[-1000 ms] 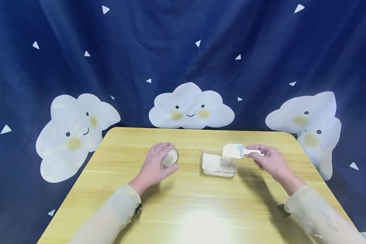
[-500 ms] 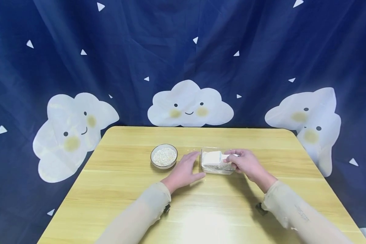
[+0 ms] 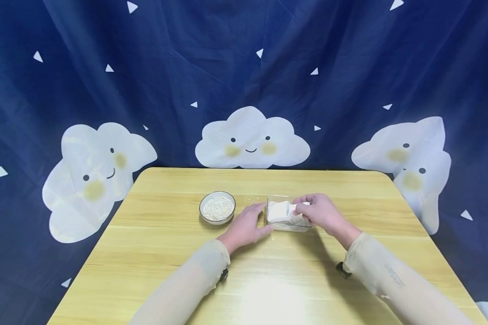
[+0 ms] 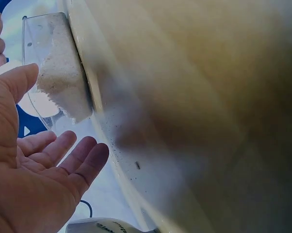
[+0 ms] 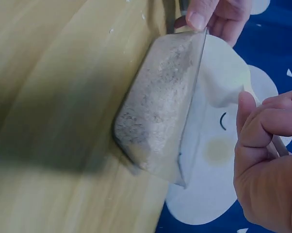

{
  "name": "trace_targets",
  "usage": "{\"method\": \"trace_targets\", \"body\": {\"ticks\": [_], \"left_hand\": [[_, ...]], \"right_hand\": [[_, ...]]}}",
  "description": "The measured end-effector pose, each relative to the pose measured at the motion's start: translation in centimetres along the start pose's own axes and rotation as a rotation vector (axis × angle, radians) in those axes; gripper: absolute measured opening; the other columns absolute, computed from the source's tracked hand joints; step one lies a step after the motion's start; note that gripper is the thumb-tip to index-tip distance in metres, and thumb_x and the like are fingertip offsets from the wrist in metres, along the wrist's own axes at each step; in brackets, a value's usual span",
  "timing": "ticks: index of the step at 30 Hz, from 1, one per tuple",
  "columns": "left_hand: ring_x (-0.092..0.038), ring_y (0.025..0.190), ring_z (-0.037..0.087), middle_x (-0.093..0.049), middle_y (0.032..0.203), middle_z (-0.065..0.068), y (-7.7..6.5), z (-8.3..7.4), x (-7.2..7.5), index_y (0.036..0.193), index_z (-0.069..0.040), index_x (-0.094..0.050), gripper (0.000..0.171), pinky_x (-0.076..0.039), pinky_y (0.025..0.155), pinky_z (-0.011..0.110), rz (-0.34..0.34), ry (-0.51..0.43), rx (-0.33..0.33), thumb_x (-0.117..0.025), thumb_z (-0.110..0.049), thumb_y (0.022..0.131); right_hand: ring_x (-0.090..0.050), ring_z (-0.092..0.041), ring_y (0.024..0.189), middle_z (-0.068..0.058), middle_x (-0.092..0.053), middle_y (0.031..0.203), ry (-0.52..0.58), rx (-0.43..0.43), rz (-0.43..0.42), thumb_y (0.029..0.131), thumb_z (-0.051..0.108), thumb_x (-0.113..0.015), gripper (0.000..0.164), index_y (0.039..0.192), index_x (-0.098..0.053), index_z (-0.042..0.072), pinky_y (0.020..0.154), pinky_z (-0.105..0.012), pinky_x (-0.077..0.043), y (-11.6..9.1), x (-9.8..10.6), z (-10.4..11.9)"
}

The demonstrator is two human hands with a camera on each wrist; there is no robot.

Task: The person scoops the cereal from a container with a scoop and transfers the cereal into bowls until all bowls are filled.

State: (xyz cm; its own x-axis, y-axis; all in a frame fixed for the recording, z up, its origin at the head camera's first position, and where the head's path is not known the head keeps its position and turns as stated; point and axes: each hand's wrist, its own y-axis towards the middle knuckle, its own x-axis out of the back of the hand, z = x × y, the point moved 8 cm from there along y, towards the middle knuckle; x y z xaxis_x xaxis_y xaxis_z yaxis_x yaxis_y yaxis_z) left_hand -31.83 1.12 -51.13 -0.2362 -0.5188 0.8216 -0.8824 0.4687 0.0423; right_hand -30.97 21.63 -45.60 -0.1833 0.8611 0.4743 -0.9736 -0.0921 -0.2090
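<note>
My right hand (image 3: 324,215) pinches the handle of a white scoop (image 3: 278,211), whose bowl is over the left part of a clear glass container (image 3: 290,228). Pale flaky grain fills much of the container, as the right wrist view shows through its wall (image 5: 153,92). At the container's left side is my left hand (image 3: 244,229), thumb and fingers spread apart and holding nothing. Its thumb overlaps the near left corner in the head view. In the left wrist view the left-hand fingers (image 4: 90,158) are loosely extended beside the container.
A dark-rimmed bowl (image 3: 217,222) of pale grain stands left of my left hand. A few crumbs (image 3: 254,200) lie on the wooden table (image 3: 166,253) between bowl and container. Behind the table hangs a blue curtain (image 3: 175,54) with white clouds.
My left hand has left the bowl and moved right to the container's side. The right hand has brought the scoop leftward over the container. Over the last half second both barely shift.
</note>
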Motion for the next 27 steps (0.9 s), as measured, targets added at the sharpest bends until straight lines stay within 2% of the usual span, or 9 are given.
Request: {"method": "trace_targets", "body": {"ticks": [5,8,14,19,23,27], "left_hand": [[-0.04,0.158,0.038,-0.044,0.17,0.015,0.3,0.1,-0.1,0.169,-0.014,-0.032,0.093,-0.035,0.129,0.058,0.008,-0.002,-0.007,-0.071,-0.057,0.097],[-0.04,0.159,0.036,-0.042,0.171,0.013,0.5,0.3,-0.2,0.17,-0.016,-0.029,0.097,-0.036,0.129,0.058,0.016,-0.009,-0.008,-0.071,-0.061,0.096],[-0.039,0.159,0.034,-0.039,0.173,0.011,0.9,0.4,-0.3,0.17,-0.015,-0.029,0.099,-0.035,0.13,0.055,0.029,-0.047,-0.031,-0.065,-0.071,0.096],[-0.04,0.158,0.037,-0.041,0.171,0.013,0.9,0.5,-0.2,0.169,-0.015,-0.032,0.094,-0.035,0.13,0.056,0.029,-0.067,-0.032,-0.063,-0.067,0.099],[-0.041,0.158,0.037,-0.043,0.17,0.013,0.9,0.3,-0.2,0.169,-0.017,-0.033,0.089,-0.035,0.129,0.057,0.028,-0.066,-0.026,-0.063,-0.064,0.1],[-0.042,0.157,0.037,-0.043,0.17,0.013,1.0,0.0,-0.3,0.17,-0.017,-0.032,0.088,-0.036,0.129,0.057,0.027,-0.053,-0.03,-0.062,-0.062,0.101]], "right_hand": [[-0.044,-0.009,0.054,0.007,-0.049,0.06,-0.224,0.097,-0.036,0.088,0.014,-0.072,0.034,0.12,-0.076,0.002,0.048,-0.022,-0.036,0.0,-0.5,1.7],[-0.047,-0.011,0.058,0.004,-0.055,0.066,-0.296,0.158,-0.059,0.086,0.012,-0.07,0.031,0.115,-0.077,0.001,0.051,-0.024,-0.041,0.0,-0.8,2.6],[-0.053,-0.011,0.058,-0.003,-0.07,0.077,-0.322,0.203,-0.062,0.086,0.009,-0.069,0.029,0.113,-0.078,0.002,0.053,-0.025,-0.047,0.4,-1.2,3.1],[-0.053,-0.01,0.05,-0.006,-0.074,0.079,-0.313,0.225,-0.024,0.087,0.006,-0.069,0.029,0.114,-0.078,0.001,0.046,-0.024,-0.046,0.7,-1.6,3.1],[-0.053,-0.009,0.05,-0.007,-0.076,0.078,-0.358,0.274,-0.01,0.085,0.004,-0.069,0.027,0.109,-0.079,-0.002,0.046,-0.024,-0.047,0.8,-1.7,3.6],[-0.054,-0.009,0.048,-0.007,-0.076,0.074,-0.391,0.277,0.026,0.086,0.003,-0.069,0.026,0.11,-0.077,-0.004,0.046,-0.024,-0.049,0.8,-1.7,3.8]]}}
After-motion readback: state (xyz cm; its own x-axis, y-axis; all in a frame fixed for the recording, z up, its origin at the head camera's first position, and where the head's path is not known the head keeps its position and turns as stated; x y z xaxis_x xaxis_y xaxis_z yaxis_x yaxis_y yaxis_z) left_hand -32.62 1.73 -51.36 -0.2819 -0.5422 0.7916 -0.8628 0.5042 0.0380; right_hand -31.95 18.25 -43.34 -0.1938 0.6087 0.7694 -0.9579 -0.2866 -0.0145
